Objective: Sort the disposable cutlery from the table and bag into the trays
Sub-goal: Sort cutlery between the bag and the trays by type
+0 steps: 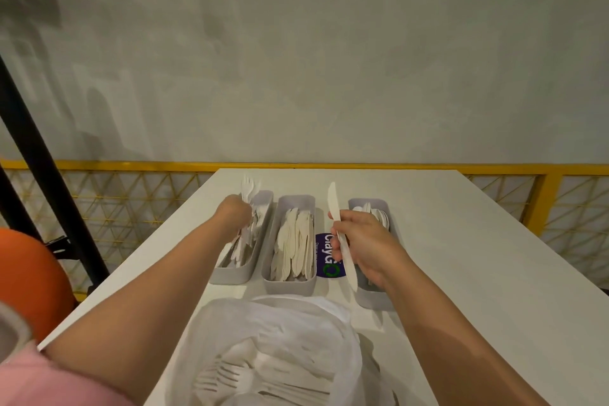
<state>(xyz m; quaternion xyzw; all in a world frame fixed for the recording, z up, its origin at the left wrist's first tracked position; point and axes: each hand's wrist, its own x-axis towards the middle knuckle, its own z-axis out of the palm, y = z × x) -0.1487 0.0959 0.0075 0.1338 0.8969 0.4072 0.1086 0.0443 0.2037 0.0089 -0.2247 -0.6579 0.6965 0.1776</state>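
Fingers curl round forks (246, 186) in the left hand (234, 214), a knife (333, 204) in the right hand (365, 241).

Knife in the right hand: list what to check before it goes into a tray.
1. Grip of the right hand on the knife: ok.
2. Match: the middle tray holds knives: ok.
3. Position above the middle tray: not ok; the knife hangs over the purple sticker, between that tray and the right tray.
4. Path clear of the left hand, which holds forks over the left tray: ok.
5. Room left in the middle tray: cannot tell.
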